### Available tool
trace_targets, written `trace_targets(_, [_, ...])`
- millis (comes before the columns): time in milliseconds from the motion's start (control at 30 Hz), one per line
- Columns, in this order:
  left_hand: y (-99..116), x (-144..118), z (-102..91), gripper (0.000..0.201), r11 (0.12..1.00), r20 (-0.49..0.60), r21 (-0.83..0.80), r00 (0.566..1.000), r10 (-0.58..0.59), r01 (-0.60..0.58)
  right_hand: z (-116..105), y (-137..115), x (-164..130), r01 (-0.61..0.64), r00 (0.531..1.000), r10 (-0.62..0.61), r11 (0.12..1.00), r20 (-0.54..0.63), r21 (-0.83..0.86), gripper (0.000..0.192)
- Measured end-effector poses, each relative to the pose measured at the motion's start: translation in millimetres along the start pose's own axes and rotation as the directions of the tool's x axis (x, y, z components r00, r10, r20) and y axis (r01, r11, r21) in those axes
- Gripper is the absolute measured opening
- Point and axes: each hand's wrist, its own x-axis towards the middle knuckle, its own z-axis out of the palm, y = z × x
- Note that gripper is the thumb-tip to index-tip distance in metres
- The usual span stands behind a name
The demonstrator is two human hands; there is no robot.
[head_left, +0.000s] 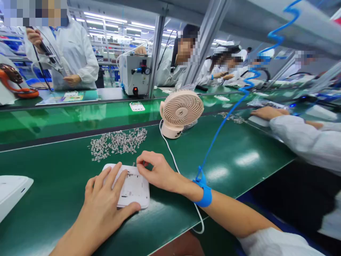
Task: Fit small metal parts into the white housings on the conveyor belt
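Observation:
A white plastic housing [134, 190] lies on the green bench, its inner side with small slots and ribs facing up. My left hand [103, 197] rests across its left part, fingers spread, thumb along the near edge. At the far right corner of the housing, my right hand [156, 170] has thumb and forefinger pinched together; anything between them is too small to make out. A blue wrist strap [205, 193] with a coiled cord circles my right wrist. Just behind the housing lies a scattered pile of small clear plastic pieces [117, 144].
A beige fan [181, 110] stands behind my right hand, its white cable [173, 154] running toward the bench edge. Another white housing [13, 193] sits at far left. Beyond is a green conveyor [66, 121] carrying a white part [137, 106]. A co-worker's hand [269, 112] is at right.

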Motion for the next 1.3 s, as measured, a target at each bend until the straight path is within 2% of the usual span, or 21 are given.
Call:
trace_targets(67, [0,1,-0.6,0.061,0.997,-0.001,0.057,0.999,-0.045,0.045,1,2,0,-0.02,1.0,0.019,0.999,0.017,0.029,0.015])
trace_targets(167, [4,3,-3.3,0.057,0.992,-0.022,0.12,0.999,-0.041,0.043,1,2,-3,-0.033,0.998,0.029,0.998,0.061,0.057,0.015])
trace_targets(300, [20,4,-8.1,0.035,0.985,-0.062,0.161,0.997,-0.047,0.056,4,4,-8,-0.007,0.992,-0.006,0.994,0.124,0.106,0.014])
trace_targets(400, [31,5,-10.4,0.028,0.983,-0.082,0.159,0.994,-0.076,0.089,9,6,-9,0.001,0.986,-0.015,0.997,0.167,0.079,0.015])
trace_targets(533, [34,5,-10.3,0.032,0.982,-0.066,0.153,0.993,-0.099,0.108,16,8,-3,0.038,0.98,-0.025,0.997,0.199,-0.064,0.017])
trace_targets(633, [32,5,-9.3,0.038,0.984,-0.056,0.13,0.992,-0.116,0.123,21,9,2,0.112,0.978,-0.07,0.971,0.196,-0.21,0.02])
trace_targets(733, [32,4,-8.3,0.041,0.985,-0.043,0.115,0.991,-0.127,0.131,23,10,4,0.167,0.975,-0.116,0.945,0.19,-0.281,0.022])
trace_targets(1000, [33,3,-4.9,0.064,0.977,-0.049,0.182,0.994,-0.102,0.109,29,10,0,0.22,0.971,-0.165,0.905,0.175,-0.364,0.02])
trace_targets(1167, [33,3,-4.7,0.063,0.966,-0.054,0.241,0.995,-0.083,0.094,27,12,1,0.229,0.967,-0.179,0.92,0.18,-0.318,0.019])
trace_targets(1300, [35,2,-5.4,0.058,0.961,-0.065,0.26,0.995,-0.08,0.094,21,12,4,0.207,0.957,-0.136,0.939,0.258,-0.275,0.019])
